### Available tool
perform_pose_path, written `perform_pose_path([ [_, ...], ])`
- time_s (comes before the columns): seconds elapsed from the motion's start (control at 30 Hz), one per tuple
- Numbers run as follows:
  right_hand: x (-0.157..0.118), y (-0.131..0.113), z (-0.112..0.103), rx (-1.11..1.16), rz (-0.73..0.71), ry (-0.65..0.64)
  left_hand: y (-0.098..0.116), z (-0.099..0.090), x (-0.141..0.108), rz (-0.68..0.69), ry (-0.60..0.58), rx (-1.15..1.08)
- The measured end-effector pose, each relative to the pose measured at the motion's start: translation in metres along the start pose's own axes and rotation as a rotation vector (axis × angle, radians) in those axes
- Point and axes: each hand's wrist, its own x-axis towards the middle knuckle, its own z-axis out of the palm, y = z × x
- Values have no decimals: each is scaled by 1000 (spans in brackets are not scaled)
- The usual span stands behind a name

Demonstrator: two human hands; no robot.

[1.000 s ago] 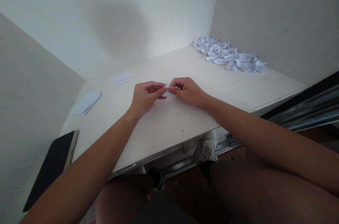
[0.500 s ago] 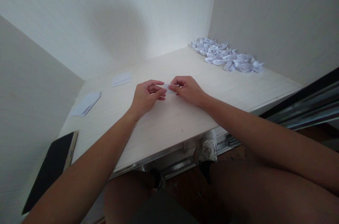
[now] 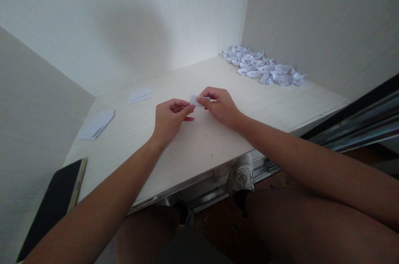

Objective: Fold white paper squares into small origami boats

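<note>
A small white piece of paper (image 3: 194, 100) is held just above the white tabletop (image 3: 187, 147), between my two hands. My right hand (image 3: 218, 104) pinches it between thumb and fingers and covers its right part. At the paper's lower left corner, the thumb and a fingertip of my left hand (image 3: 173, 116) close on it, while the other fingers of that hand stay loosely curled. Whether the paper is folded is hard to make out at this size.
Folded white paper pieces (image 3: 263, 66) lie heaped along the right wall. On the left are a stack of paper sheets (image 3: 97, 124) and a smaller paper pile (image 3: 140, 94). A dark tablet-like device (image 3: 52, 201) lies at the near left edge. My legs are below the table.
The left thumb and finger have come together on the paper's corner. More of the paper shows between the hands, and the view has shifted slightly.
</note>
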Motion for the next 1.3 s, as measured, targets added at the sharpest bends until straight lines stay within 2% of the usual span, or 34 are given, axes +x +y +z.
perform_pose_path([
  [0.23,1,-1,0,-40,-44,-4,5,0,-1,-28,9,29],
  [0.47,2,0,-1,-44,-6,-10,7,-1,3,-31,-5,-16],
  [0.67,1,0,-1,-29,39,-39,6,-2,0,-88,-66,-6],
  [0.8,2,-2,-1,-30,42,-49,6,-4,2,-73,-47,20],
  [1.0,1,-4,-2,-13,31,-49,3,2,0,-109,-53,-4],
  [1.3,0,-8,-2,47,43,-56,4,6,0,-92,-54,-4],
])
